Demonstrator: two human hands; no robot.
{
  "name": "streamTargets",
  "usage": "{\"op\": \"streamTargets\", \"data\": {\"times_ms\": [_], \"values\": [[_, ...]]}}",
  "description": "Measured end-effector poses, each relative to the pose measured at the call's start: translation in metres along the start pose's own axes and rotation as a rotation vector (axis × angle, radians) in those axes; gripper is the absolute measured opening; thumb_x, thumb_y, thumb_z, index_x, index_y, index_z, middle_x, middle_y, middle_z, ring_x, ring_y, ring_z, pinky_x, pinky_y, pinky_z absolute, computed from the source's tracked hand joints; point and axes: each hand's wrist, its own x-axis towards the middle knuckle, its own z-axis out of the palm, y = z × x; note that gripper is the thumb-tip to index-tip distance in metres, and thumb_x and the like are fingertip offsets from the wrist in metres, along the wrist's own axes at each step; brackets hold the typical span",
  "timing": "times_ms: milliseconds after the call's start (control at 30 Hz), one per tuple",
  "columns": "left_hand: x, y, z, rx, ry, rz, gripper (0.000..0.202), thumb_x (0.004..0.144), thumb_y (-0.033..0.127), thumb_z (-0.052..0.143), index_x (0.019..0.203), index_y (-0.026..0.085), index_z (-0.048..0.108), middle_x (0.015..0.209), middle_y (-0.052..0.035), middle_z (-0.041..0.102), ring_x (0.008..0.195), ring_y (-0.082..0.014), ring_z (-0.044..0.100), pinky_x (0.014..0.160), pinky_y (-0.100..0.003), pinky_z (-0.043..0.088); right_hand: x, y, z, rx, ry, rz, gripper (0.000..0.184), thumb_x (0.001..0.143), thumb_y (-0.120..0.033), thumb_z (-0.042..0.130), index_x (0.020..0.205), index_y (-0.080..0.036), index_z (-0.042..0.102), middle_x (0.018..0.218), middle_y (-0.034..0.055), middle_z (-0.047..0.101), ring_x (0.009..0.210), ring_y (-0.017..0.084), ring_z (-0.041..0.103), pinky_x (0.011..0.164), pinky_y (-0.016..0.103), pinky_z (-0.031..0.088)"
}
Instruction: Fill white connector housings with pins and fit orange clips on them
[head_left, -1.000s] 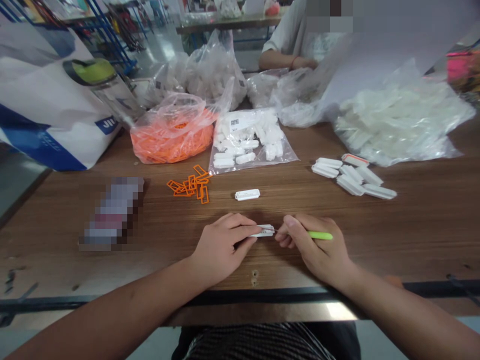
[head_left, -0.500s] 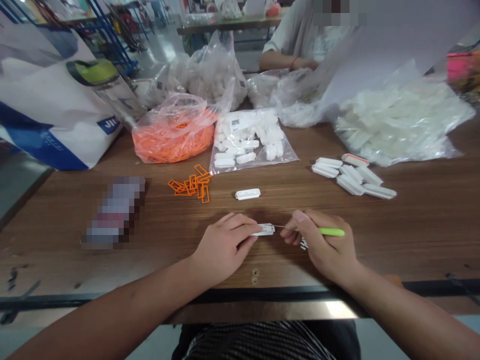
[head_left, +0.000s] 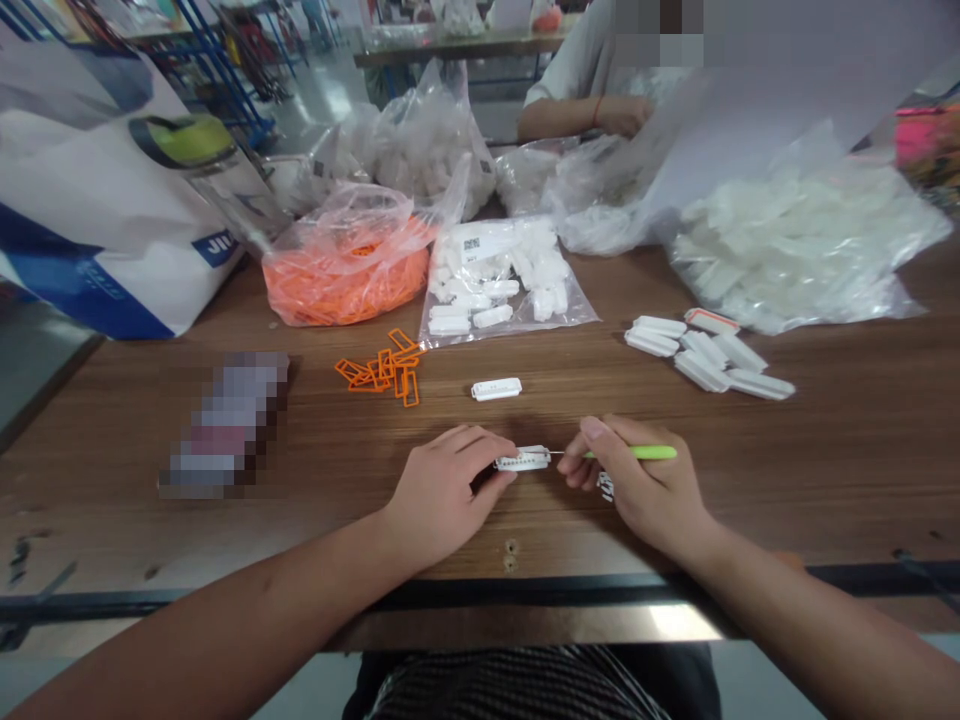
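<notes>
My left hand (head_left: 444, 492) pinches a small white plastic connector (head_left: 524, 459) just above the wooden table (head_left: 825, 460), near its front edge. My right hand (head_left: 646, 488) is closed on a thin tool with a green handle (head_left: 646, 452); its metal tip touches the connector's right end. A tiny white piece (head_left: 605, 486) shows under my right fingers. Another white connector (head_left: 496, 388) lies loose a little farther back.
Orange clips (head_left: 382, 372) lie loose by a bag of orange clips (head_left: 349, 262). A bag of white parts (head_left: 499, 280) is behind; a row of white connectors (head_left: 705, 352) is at right beside a large bag (head_left: 795, 235). A person sits across. A blurred object (head_left: 225, 420) lies at left.
The connector has been turned in my left hand, its toothed side now facing me. My right hand with the green tool drew back slightly, then returned to the connector's end.
</notes>
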Motion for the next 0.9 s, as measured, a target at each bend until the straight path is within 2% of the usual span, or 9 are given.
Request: {"op": "streamTargets", "data": {"times_ms": [167,300,400,533,633,767,900], "values": [[0.000,-0.001,0.000,0.005,0.003,-0.011,0.020,0.086,0.021,0.064,0.106,0.019,0.066,0.095,-0.0037,0.071,0.086,-0.0179,0.065,0.077,-0.033,0.054,0.002,0.001,0.001,0.018,-0.005,0.040,0.038,0.093,-0.038,0.051,0.065,-0.016,0.065,0.058,0.0026,0.067,0.047,0.010,0.061,0.044,0.020,0.051],[-0.001,-0.002,0.001,-0.030,0.018,-0.014,0.020,0.085,0.020,0.064,0.105,0.019,0.068,0.097,-0.0049,0.071,0.087,-0.0182,0.065,0.078,-0.034,0.055,0.002,-0.001,0.000,-0.014,-0.008,0.011,0.039,0.093,-0.037,0.049,0.065,-0.016,0.065,0.058,0.0025,0.066,0.046,0.010,0.061,0.044,0.020,0.050],[-0.002,-0.002,0.002,-0.063,0.012,-0.026,0.020,0.085,0.019,0.065,0.104,0.018,0.069,0.096,-0.0052,0.070,0.086,-0.0178,0.065,0.077,-0.034,0.055,0.001,-0.003,-0.003,-0.120,-0.058,-0.082,0.037,0.095,-0.033,0.047,0.067,-0.017,0.066,0.058,0.0013,0.066,0.047,0.010,0.061,0.045,0.021,0.049],[-0.001,-0.001,0.001,-0.096,0.007,-0.053,0.019,0.084,0.017,0.065,0.103,0.019,0.070,0.095,-0.0042,0.070,0.085,-0.0167,0.065,0.075,-0.032,0.055,-0.001,-0.007,-0.007,-0.332,-0.160,-0.287,0.031,0.095,-0.025,0.046,0.072,-0.019,0.065,0.061,0.0000,0.067,0.054,0.010,0.063,0.054,0.023,0.050],[-0.001,0.001,0.002,-0.101,0.003,-0.072,0.019,0.084,0.017,0.065,0.102,0.019,0.070,0.094,-0.0038,0.069,0.084,-0.0164,0.065,0.074,-0.031,0.054,-0.001,-0.011,-0.007,-0.423,-0.196,-0.358,0.029,0.095,-0.023,0.046,0.072,-0.020,0.064,0.062,0.0007,0.067,0.056,0.012,0.063,0.056,0.025,0.050],[-0.001,0.001,0.002,-0.104,0.006,-0.079,0.019,0.084,0.018,0.065,0.102,0.019,0.070,0.093,-0.0040,0.069,0.084,-0.0166,0.065,0.074,-0.031,0.054,-0.002,-0.012,-0.007,-0.381,-0.151,-0.347,0.030,0.095,-0.023,0.047,0.071,-0.020,0.066,0.060,-0.0002,0.067,0.053,0.010,0.063,0.054,0.023,0.049],[0.000,0.001,0.001,-0.096,-0.010,-0.065,0.020,0.085,0.019,0.064,0.104,0.020,0.070,0.093,-0.0039,0.069,0.084,-0.0169,0.065,0.074,-0.032,0.055,-0.002,-0.010,-0.008,-0.233,-0.064,-0.218,0.034,0.096,-0.025,0.047,0.068,-0.019,0.067,0.059,-0.0011,0.067,0.048,0.008,0.062,0.048,0.020,0.049]]}}
